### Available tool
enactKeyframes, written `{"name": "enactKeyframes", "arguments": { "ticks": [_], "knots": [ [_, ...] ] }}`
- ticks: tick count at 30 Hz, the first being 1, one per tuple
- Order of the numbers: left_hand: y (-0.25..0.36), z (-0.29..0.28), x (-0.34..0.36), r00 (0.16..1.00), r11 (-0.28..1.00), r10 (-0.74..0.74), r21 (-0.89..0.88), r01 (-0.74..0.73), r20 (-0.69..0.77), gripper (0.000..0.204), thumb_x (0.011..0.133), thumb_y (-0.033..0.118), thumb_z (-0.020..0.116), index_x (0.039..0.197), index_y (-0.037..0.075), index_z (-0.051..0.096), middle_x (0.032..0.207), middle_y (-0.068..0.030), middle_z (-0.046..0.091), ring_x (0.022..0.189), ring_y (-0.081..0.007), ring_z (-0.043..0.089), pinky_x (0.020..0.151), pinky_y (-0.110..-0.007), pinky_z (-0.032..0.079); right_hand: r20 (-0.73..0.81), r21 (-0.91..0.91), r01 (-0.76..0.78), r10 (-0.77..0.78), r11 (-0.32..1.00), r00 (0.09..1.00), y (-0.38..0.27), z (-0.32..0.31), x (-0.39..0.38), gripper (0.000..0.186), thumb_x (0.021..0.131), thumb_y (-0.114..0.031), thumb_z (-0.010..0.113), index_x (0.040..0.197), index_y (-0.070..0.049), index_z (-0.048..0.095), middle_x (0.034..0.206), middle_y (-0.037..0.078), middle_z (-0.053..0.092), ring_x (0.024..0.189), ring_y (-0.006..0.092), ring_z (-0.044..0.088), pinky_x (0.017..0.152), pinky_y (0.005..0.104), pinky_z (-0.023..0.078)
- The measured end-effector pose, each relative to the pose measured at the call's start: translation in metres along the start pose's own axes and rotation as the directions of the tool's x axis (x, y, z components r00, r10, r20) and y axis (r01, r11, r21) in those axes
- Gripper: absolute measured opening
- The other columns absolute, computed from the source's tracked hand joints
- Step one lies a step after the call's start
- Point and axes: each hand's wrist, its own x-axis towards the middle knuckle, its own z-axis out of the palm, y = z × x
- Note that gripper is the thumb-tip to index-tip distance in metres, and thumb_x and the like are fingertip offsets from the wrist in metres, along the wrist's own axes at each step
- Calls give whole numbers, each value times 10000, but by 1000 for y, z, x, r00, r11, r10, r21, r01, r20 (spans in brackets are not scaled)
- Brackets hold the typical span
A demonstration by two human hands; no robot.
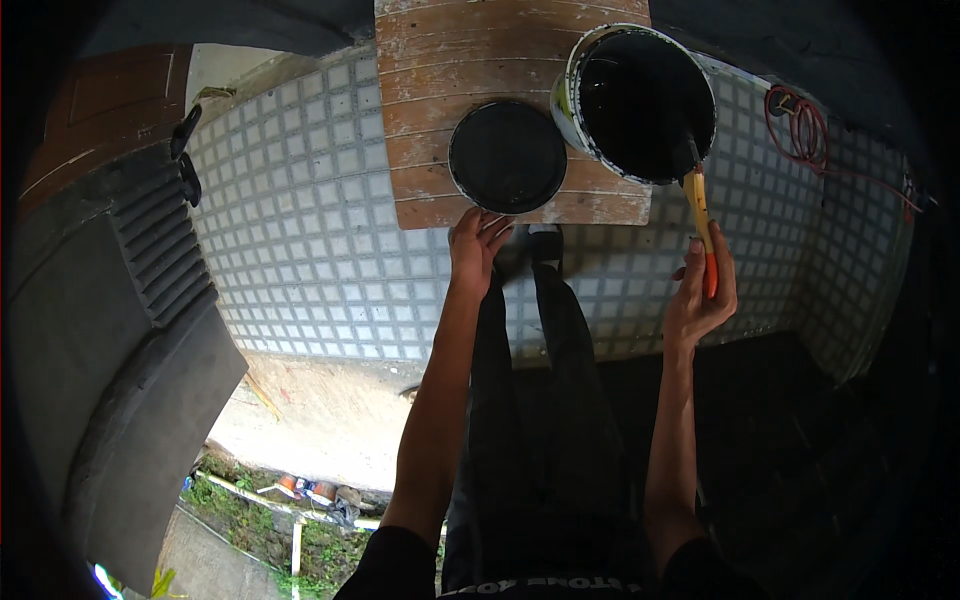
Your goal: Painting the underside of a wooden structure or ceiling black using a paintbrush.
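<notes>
A paintbrush (700, 205) with a yellow and orange handle is gripped in my right hand (705, 290), its fingers closed round the orange end. Dark bristles lean over the near rim of a white paint bucket (573, 100), which holds black paint (635, 100). To the bucket's left lies a round black disc (507, 157), perhaps a lid or a shallow dish. My left hand (478, 245) is at the disc's near rim by the bench edge, fingers slightly apart; whether it presses on the rim I cannot tell.
Disc and bucket rest on a worn wooden bench (425, 150). Pale square tiles (320, 230) cover the floor around it. A coiled red hose or cable (808, 135) lies at the far right. Dark sandals (187, 160) are beside a step at the left. My legs stand before the bench.
</notes>
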Motion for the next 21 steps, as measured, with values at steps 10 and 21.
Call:
{"name": "enactKeyframes", "arguments": {
  "ticks": [10,21],
  "knots": [
    [-2,-2,2,1000,1000,20,6,-20,-7,303,980,268,493,1127,11,559,1083,-135,639,1052,-274,632,936,-398,505,-23,48,-39,40,998,999,1,-2,2,291,925,-166,644,1191,-47,644,870,60,662,522,36,517,408,176,414],
    [1,11,-5,1000,998,-17,62,19,-25,325,1011,324,448,1168,53,535,1143,-123,611,1136,-270,587,990,-414,466,-28,76,24,-22,997,999,0,-11,-1,292,934,-109,621,1214,-29,623,821,45,624,556,38,526,438,188,436]
  ]
}}
